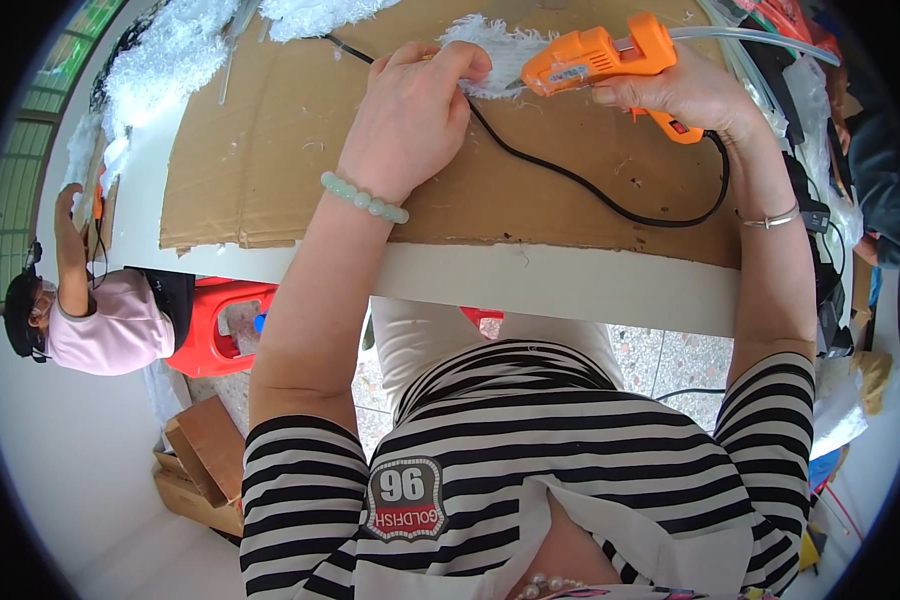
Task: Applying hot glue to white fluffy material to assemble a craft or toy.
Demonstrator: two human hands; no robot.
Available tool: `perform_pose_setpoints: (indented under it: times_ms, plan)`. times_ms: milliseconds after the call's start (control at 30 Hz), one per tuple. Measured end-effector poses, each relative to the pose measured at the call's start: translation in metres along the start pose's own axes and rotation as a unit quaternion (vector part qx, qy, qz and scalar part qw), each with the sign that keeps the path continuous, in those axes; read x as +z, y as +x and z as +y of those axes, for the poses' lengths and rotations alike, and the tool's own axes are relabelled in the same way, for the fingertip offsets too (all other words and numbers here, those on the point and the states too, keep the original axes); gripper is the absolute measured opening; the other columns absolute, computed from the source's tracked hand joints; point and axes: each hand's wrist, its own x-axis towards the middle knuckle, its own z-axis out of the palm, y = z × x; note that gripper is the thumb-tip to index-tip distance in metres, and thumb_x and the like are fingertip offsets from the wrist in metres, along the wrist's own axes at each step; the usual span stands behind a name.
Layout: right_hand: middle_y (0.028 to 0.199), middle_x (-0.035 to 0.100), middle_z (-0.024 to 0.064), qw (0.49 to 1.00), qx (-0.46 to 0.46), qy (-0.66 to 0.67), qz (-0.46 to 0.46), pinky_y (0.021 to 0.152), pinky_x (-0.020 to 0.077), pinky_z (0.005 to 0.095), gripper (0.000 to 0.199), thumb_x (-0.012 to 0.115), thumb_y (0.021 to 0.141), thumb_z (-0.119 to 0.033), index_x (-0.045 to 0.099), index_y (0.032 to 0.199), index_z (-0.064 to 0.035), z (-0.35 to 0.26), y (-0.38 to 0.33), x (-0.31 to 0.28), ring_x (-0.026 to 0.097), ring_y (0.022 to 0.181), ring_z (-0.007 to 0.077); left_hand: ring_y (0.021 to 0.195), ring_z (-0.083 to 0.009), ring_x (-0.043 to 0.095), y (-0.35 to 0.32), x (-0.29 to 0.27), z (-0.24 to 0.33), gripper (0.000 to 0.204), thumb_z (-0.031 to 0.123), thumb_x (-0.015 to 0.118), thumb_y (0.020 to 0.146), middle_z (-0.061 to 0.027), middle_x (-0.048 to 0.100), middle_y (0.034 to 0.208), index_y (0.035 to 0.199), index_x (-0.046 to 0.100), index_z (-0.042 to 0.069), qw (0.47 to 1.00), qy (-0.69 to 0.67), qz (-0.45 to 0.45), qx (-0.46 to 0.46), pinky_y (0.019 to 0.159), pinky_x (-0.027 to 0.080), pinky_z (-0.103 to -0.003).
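My right hand is wrapped round the grip of an orange hot glue gun. A clear glue stick sticks out of its back end, and its nozzle points left. The tip touches or hovers just over a white fringed fabric piece at the far side of the cardboard. My left hand is closed, its fingers pinching the left edge of that piece; the fingertips are partly hidden. The gun's black cord loops over the cardboard and passes under my left hand.
A brown cardboard sheet covers much of the white table. Fluffy white material is heaped at the far left. Another person works at the left, near a red stool. Plastic bags and black adapters lie along the right edge.
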Motion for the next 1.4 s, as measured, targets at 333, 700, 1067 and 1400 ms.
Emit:
perform_pose_setpoints:
  times_ms: [333,700,1067,1400]
  plan:
    - [0.078,0.061,-0.0001,1.0,0.017,-0.009,-0.007,0.063,0.0454,0.0241,0.036,0.074,0.077,-0.031,0.064,0.098,-0.0041,-0.005,0.001,0.006,0.055,0.069,0.0092,0.095,-0.0273,0.057,0.0,-0.001,0.001,0.025,-0.003,0.049,0.075,-0.0064,0.065,0.08,0.095,0.057,0.009,1.0,0.0,-0.007,-0.005,0.088,0.04,-0.042]
    - [0.076,0.06,-0.0004,1.0,0.01,-0.03,0.004,0.062,0.0444,0.0237,0.037,0.074,0.076,-0.034,0.063,0.096,-0.0048,-0.009,0.002,0.012,0.053,0.067,0.009,0.095,-0.0244,0.057,0.003,-0.005,-0.001,0.032,-0.007,0.041,0.076,-0.0058,0.066,0.096,0.101,0.057,0.005,0.998,-0.043,-0.03,-0.027,0.082,0.045,-0.033]
    - [0.071,0.058,-0.0009,0.999,0.023,-0.032,0.036,0.06,0.0434,0.0239,0.039,0.075,0.074,-0.039,0.063,0.093,-0.0063,-0.017,0.002,0.024,0.053,0.066,0.0089,0.089,-0.0263,0.059,0.005,-0.002,-0.005,0.029,-0.006,0.042,0.075,-0.0096,0.066,0.09,0.098,0.058,0.003,0.978,-0.195,0.028,-0.065,0.079,0.048,-0.036]
    - [0.069,0.058,-0.0008,0.997,0.034,-0.068,0.024,0.059,0.0416,0.0235,0.038,0.073,0.075,-0.042,0.064,0.089,-0.0076,-0.022,0.004,0.026,0.052,0.064,0.0091,0.074,-0.0223,0.062,0.006,-0.005,-0.009,0.021,0.0,0.048,0.078,-0.0094,0.066,0.084,0.095,0.059,0.003,0.968,-0.122,0.091,-0.201,0.071,0.049,-0.032]
